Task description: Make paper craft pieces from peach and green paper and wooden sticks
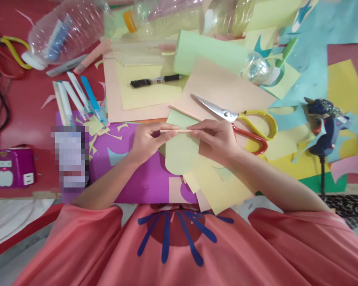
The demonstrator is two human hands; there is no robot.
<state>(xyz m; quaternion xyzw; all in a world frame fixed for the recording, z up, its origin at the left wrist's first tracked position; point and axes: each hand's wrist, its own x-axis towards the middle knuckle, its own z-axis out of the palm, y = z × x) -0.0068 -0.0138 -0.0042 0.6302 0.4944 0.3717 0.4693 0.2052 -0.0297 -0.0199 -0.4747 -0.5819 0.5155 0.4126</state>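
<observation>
My left hand [147,141] and my right hand [216,139] meet over the middle of the table, both pinching a thin rolled tube of pale pink paper [179,130] between their fingertips. The tube lies level, running left to right between the two hands. Below it lies a pale green paper shape [179,153] on a purple sheet [143,174]. Scissors with yellow and red handles [241,121] rest just beyond my right hand, blades pointing left.
A black marker [155,80] lies on yellow paper farther back. Several pens [77,99] sit at the left, plastic bottles [65,31] along the far edge, a blue glue gun [326,125] at the right, a purple power strip [13,167] at the left edge. Coloured paper scraps cover the red table.
</observation>
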